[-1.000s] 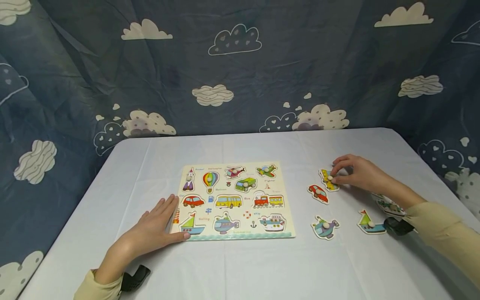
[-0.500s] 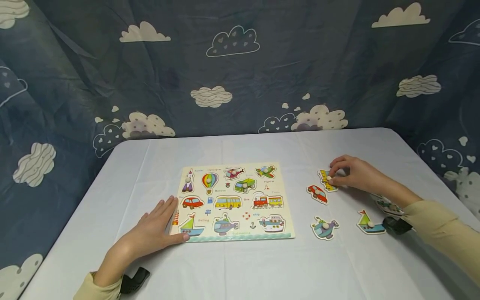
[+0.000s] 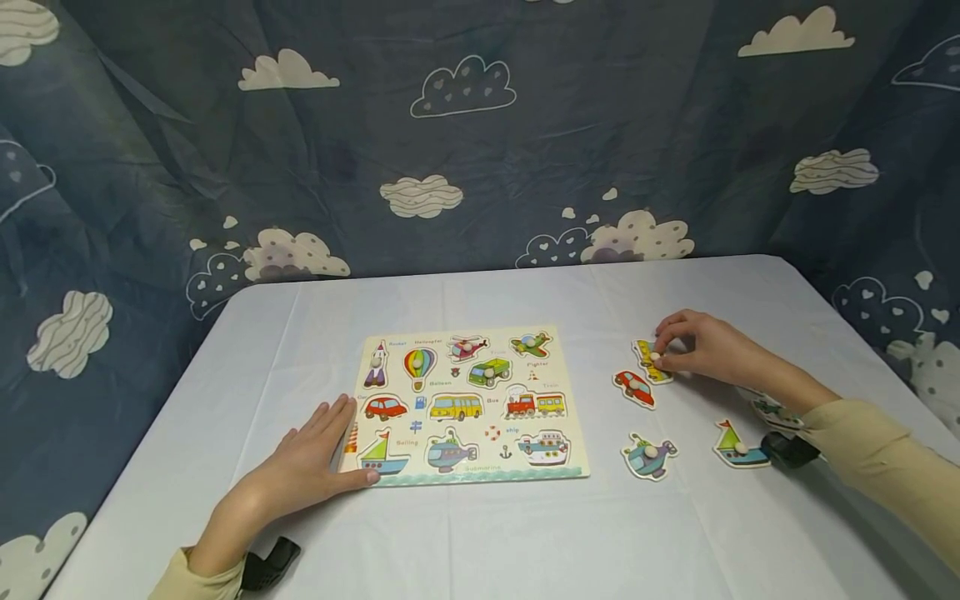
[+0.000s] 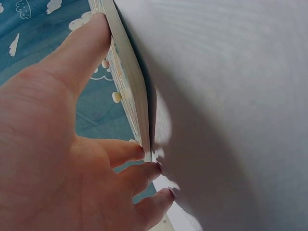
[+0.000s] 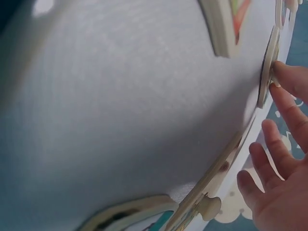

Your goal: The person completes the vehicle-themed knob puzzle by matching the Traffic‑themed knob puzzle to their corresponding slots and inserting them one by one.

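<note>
On the table lies a puzzle board [image 3: 495,423] with printed vehicles. My left hand [image 3: 303,462] rests along its left edge, fingers spread, thumb at the near left corner; the left wrist view shows the thumb and a fingertip against the board's side [image 4: 137,91]. To the right of the board, my right hand [image 3: 708,346] pinches the small knob of a yellow bus puzzle piece [image 3: 647,357] between thumb and index finger. In the right wrist view that piece [image 5: 265,72] appears edge-on, with the other fingers extended. A red car piece [image 3: 634,389] lies just nearer than the bus piece.
A submarine piece [image 3: 648,457] and a sailboat piece [image 3: 738,446] lie nearer on the white cloth [image 3: 525,542]. Another piece [image 3: 772,411] is partly hidden under my right forearm. Knobbed rocket [image 3: 377,364], balloon [image 3: 418,364], helicopter, truck and plane pieces sit in the board.
My right hand and the bus piece have shifted very slightly left, towards the red car piece. The left hand keeps its place at the board's edge.
</note>
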Motion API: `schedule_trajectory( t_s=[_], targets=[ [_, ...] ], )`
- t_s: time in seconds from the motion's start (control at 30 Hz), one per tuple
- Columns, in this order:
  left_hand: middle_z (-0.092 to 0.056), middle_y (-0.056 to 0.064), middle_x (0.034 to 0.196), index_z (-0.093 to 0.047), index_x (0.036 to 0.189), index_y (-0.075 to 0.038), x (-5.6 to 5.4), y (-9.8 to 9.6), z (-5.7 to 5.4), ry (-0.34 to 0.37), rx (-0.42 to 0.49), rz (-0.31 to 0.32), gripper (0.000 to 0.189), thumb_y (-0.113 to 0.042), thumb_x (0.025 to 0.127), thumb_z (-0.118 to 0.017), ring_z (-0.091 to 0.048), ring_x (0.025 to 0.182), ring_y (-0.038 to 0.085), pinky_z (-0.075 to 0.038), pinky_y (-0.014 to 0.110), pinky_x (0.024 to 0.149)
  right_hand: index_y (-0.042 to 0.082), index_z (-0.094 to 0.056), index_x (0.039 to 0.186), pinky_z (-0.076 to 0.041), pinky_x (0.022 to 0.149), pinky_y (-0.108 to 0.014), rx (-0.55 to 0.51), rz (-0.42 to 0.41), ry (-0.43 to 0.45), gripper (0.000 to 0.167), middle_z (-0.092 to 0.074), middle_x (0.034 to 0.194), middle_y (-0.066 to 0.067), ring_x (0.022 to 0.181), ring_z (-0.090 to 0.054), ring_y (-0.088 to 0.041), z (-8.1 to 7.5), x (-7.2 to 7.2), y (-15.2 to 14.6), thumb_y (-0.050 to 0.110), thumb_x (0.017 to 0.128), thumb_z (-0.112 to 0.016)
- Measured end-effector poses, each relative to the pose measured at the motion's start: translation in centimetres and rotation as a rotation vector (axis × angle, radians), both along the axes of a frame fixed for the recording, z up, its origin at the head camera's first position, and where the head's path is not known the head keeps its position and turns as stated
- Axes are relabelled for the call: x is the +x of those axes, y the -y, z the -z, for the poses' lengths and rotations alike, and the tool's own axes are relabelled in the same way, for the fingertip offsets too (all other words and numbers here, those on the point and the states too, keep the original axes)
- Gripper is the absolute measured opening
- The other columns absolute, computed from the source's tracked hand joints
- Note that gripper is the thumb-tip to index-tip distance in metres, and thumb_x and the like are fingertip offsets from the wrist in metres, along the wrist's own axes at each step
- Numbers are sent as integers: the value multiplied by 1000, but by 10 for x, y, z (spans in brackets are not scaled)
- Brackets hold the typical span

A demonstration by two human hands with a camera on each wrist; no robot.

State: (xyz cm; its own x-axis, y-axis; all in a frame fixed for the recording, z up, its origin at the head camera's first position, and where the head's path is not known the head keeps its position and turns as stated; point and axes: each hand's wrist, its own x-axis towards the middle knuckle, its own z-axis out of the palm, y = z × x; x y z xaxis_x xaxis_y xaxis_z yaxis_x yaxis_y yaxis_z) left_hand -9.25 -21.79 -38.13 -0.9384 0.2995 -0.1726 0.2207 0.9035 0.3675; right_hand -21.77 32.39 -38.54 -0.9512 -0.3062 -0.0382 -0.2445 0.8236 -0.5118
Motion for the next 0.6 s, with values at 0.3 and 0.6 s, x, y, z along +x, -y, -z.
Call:
schedule_trajectory(
  t_s=[0.3, 0.6],
  targets=[
    [-23, 24, 158, -23, 154, 4, -1, 1, 1, -7, -3, -6, 113, -68, 79, -67, -18, 144, 47, -20, 72, 104, 15, -74, 89, -35, 99, -62, 3, -57, -31, 11, -56, 122, -17, 119, -46, -40, -7, 2, 2, 14, 81, -81],
    [-24, 24, 157, -23, 154, 4, 0, -1, 1, -1, -7, -6, 114, -68, 78, -68, -19, 143, 47, -21, 72, 104, 19, -74, 91, -40, 94, -60, -29, -130, -47, 13, -57, 123, -13, 117, -47, -36, -21, 8, 16, 20, 81, -82]
  ],
)
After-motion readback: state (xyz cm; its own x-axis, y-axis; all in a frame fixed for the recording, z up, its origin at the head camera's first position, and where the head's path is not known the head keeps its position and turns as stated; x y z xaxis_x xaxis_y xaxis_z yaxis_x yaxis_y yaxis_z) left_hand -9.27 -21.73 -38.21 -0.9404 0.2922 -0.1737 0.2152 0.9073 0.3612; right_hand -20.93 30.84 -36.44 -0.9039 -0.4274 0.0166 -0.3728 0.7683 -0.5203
